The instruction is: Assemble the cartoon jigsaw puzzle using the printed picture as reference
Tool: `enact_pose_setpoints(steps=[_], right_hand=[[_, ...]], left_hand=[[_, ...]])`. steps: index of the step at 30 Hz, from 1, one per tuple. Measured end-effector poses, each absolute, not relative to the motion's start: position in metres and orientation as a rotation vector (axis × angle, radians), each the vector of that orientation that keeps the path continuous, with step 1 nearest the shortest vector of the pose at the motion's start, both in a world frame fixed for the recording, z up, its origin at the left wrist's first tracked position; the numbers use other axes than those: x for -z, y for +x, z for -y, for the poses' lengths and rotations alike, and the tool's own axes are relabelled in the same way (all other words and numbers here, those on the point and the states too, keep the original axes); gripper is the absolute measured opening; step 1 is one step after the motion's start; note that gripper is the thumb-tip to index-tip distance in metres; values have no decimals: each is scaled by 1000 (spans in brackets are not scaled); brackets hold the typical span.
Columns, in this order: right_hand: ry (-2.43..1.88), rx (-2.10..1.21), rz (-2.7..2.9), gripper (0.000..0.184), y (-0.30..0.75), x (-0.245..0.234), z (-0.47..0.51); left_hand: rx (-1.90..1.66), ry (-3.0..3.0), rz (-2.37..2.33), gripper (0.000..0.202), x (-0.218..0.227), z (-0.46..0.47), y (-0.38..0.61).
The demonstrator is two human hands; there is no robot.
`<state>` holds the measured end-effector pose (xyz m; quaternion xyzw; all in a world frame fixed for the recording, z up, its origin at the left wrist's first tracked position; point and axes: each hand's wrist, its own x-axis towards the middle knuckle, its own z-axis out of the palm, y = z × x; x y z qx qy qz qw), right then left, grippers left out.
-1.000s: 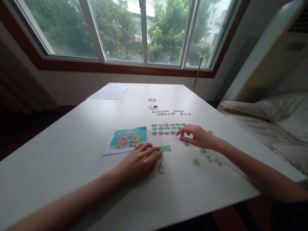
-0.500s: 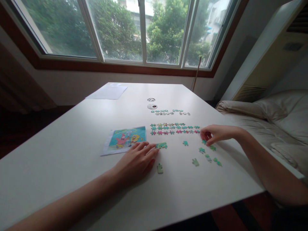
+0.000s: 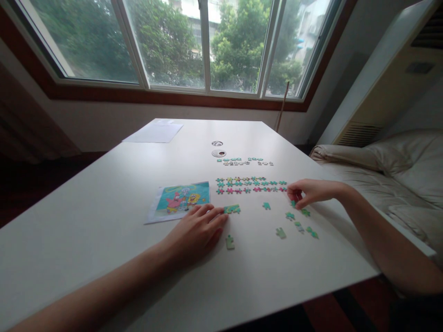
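Observation:
My left hand (image 3: 197, 230) lies flat on the white table (image 3: 104, 193), fingers stretched out, its fingertips touching a small joined green puzzle chunk (image 3: 232, 209). My right hand (image 3: 308, 191) is at the right, thumb and fingers pinched on a teal puzzle piece (image 3: 293, 203). Two rows of joined teal and pink pieces (image 3: 251, 185) lie just left of that hand. Loose green pieces (image 3: 297, 226) are scattered below it, and one more loose piece (image 3: 230, 242) sits by my left hand. A cartoon reference picture (image 3: 180, 200) lies left of the rows.
Further back lie another short row of pieces (image 3: 245, 161), two small round objects (image 3: 218, 153), and a white sheet of paper (image 3: 154, 132). A pale sofa with cushions (image 3: 387, 170) stands right of the table. Large windows (image 3: 207, 46) fill the far wall.
My right hand moved from the rows of pieces out to the right and closed on a loose teal piece. The left hand stayed flat in place.

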<state>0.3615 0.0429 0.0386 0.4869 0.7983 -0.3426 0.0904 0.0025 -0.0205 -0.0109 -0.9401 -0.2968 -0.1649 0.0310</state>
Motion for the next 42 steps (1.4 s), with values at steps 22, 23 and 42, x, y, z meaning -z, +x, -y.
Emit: enact_pose_setpoints(steps=[22,23,42], right_hand=[[1356,907,-2423,26,347,-45,-29],[1347,902,-2428,26,344,-45,-28],[1371,818,-2383,19,349,-58,-18]], left_hand=[[501,-2894,931,30,16,17,4],[498,-2896,930,30,16,17,4],[488,-2885,935,30,17,16,4]])
